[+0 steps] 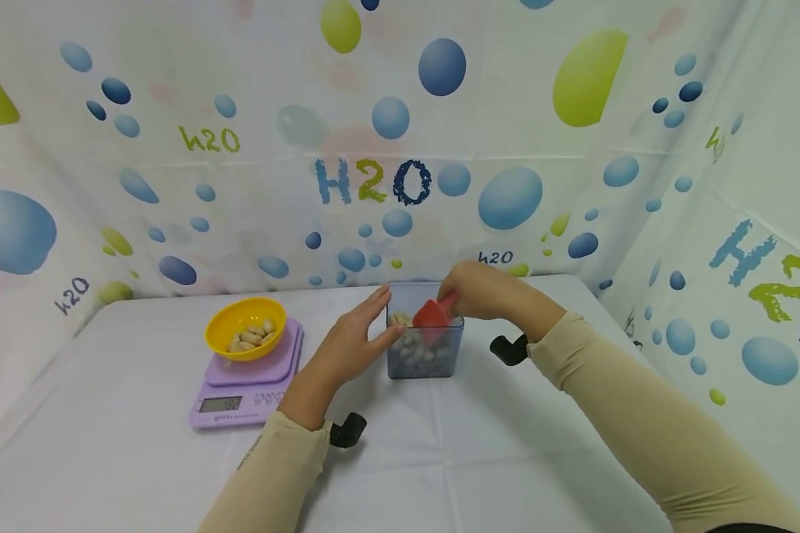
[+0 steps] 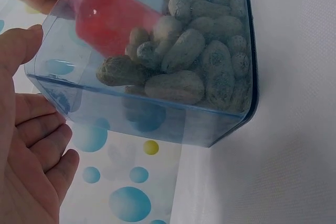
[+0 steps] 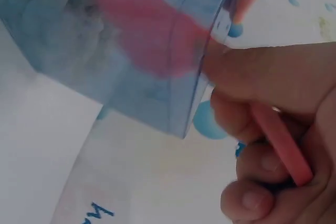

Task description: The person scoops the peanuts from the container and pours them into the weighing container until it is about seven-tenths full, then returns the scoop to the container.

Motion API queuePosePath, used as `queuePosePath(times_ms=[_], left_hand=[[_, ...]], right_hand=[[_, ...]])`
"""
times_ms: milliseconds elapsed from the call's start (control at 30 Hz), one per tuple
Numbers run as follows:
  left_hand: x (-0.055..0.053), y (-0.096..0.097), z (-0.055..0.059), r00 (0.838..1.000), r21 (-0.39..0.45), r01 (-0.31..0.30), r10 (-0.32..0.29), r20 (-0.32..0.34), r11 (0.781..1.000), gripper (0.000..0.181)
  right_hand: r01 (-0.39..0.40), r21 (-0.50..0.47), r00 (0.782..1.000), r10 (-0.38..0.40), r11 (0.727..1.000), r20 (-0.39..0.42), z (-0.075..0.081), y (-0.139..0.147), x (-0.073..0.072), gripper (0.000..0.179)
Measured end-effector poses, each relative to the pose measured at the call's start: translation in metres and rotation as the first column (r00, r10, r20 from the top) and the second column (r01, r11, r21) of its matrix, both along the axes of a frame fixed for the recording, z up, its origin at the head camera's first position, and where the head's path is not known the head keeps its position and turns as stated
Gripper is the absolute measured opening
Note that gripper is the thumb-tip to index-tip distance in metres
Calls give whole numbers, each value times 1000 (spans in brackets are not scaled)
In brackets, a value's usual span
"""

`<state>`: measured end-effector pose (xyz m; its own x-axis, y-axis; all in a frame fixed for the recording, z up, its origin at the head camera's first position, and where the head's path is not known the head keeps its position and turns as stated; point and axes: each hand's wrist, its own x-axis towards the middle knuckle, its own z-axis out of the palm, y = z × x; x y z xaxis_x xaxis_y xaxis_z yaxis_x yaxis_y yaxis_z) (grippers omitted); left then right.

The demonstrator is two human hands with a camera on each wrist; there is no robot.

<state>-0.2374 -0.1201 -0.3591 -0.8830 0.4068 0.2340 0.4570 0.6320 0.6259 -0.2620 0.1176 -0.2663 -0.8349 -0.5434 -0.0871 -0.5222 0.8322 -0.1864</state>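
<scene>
Right hand (image 1: 485,289) grips red plastic scoop (image 1: 430,314), slanting two-to-eight o'clock into bluish clear rectangular box (image 1: 421,369); left hand (image 1: 350,345), fingers extended, at its nine.

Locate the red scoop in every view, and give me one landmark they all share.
Head: the red scoop is just right of centre, below mid-height.
Left wrist: it is at upper left.
Right wrist: it runs from upper middle to lower right, partly covered by the right hand.
Shared landmark: the transparent blue container, with the scoop partly inside it.
</scene>
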Motion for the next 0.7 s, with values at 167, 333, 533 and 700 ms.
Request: queuePosePath(times_ms=[167, 333, 533, 700], left_hand=[[0, 0, -2, 1000, 6, 12, -12, -15, 1000, 74], [-2, -1, -2, 998, 14, 16, -15, -55, 1000, 73], [-2, -1, -3, 999, 15, 18, -18, -40, 1000, 74], [-2, 0, -3, 999, 26, 12, -11, -33, 1000, 72]], right_hand=[[-15, -75, 1000, 15, 997, -7, -10, 3, 0, 24], [-58, -126, 997, 50, 990, -66, -23, -3, 0, 21], [26, -205, 999, -30, 978, -15, -37, 7, -2, 27], [59, -286, 998, -67, 956, -20, -45, 11, -3, 30]])
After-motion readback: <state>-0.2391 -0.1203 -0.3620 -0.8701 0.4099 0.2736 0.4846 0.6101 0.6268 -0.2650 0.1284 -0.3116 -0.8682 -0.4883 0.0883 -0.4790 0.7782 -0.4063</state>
